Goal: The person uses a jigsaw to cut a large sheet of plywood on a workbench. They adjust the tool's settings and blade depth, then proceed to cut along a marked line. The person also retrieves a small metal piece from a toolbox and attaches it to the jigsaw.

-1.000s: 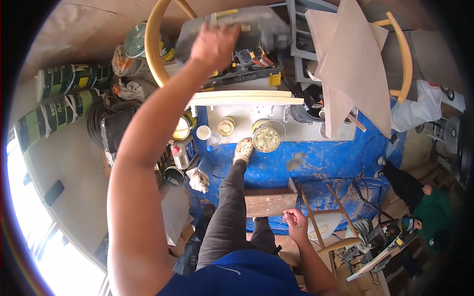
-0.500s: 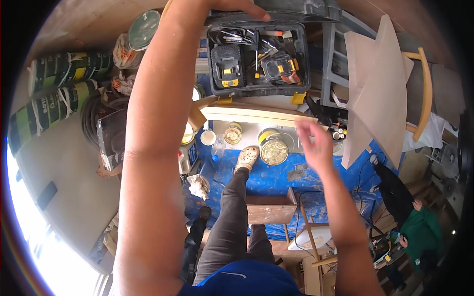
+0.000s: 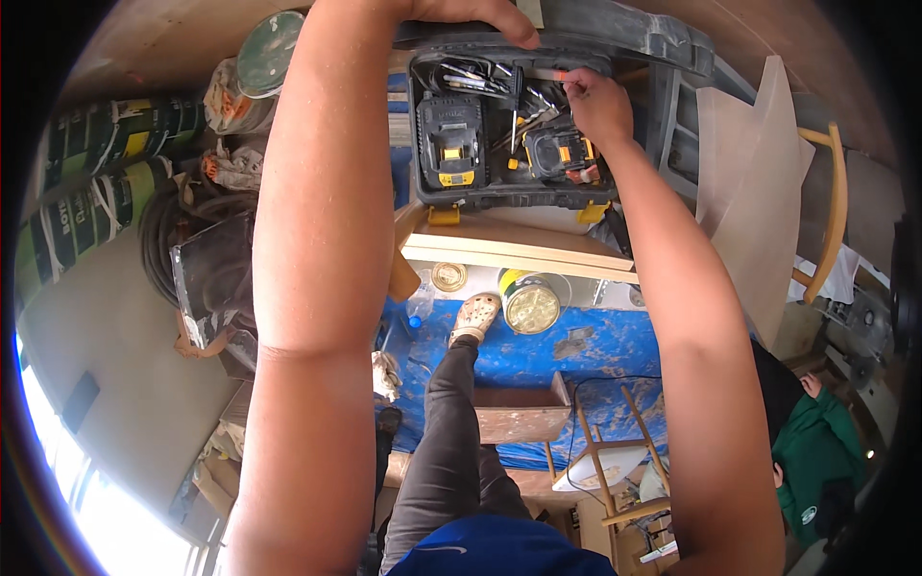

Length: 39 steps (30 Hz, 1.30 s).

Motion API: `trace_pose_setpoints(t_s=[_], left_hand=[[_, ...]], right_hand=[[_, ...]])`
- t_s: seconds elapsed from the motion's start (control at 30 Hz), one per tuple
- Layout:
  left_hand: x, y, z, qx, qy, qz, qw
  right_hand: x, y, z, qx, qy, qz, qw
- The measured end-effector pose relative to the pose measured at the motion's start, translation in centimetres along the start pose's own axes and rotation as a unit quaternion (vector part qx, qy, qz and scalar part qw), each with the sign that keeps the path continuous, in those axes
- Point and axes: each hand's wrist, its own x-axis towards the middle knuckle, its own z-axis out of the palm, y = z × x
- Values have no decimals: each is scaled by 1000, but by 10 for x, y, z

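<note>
An open black toolbox [image 3: 509, 199] lies ahead of me, holding a battery charger [image 3: 453, 144], a yellow-and-black battery [image 3: 559, 152], a screwdriver [image 3: 517, 91] and loose drill bits [image 3: 466, 77]. My left hand [image 3: 471, 12] is at the toolbox lid [image 3: 615, 34], thumb over its edge; its other fingers are cut off by the view's top. Reaching into the box's far right, my right hand [image 3: 602, 104] has its fingertips pinched together at a tool with an orange end [image 3: 549, 74]. The fingers hide the rest of that tool.
Pale wood boards [image 3: 519, 248] run below the box. A paint tin [image 3: 531, 309], a smaller tin [image 3: 449, 276] and a plastic bottle [image 3: 420, 298] stand near my foot on blue sheeting [image 3: 615, 336]. Board offcuts [image 3: 749, 192] lean at right. A person in green [image 3: 816, 446] is at lower right.
My right hand has moved up and away from me, from above the boards into the toolbox, and closed at the orange-ended tool. My left hand stays at the lid. The view has shifted slightly.
</note>
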Motion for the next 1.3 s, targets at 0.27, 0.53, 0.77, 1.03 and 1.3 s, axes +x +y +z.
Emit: trace_pose_setpoints(t_s=[0.27, 0.53, 0.77, 1.03, 1.3], left_hand=[[7, 9, 7, 25, 15, -41, 999], [4, 6, 7, 29, 24, -29, 999], [3, -2, 12, 31, 24, -31, 999], [19, -5, 18, 37, 25, -6, 999], [1, -4, 21, 74, 49, 40, 995]], right_hand=[[18, -42, 27, -58, 6, -87, 995], [42, -53, 63, -174, -86, -242, 951], [34, -59, 42, -21, -64, -183, 981], [-18, -57, -10, 682, -48, 132, 717], [-139, -71, -127, 717, -18, 100, 690]])
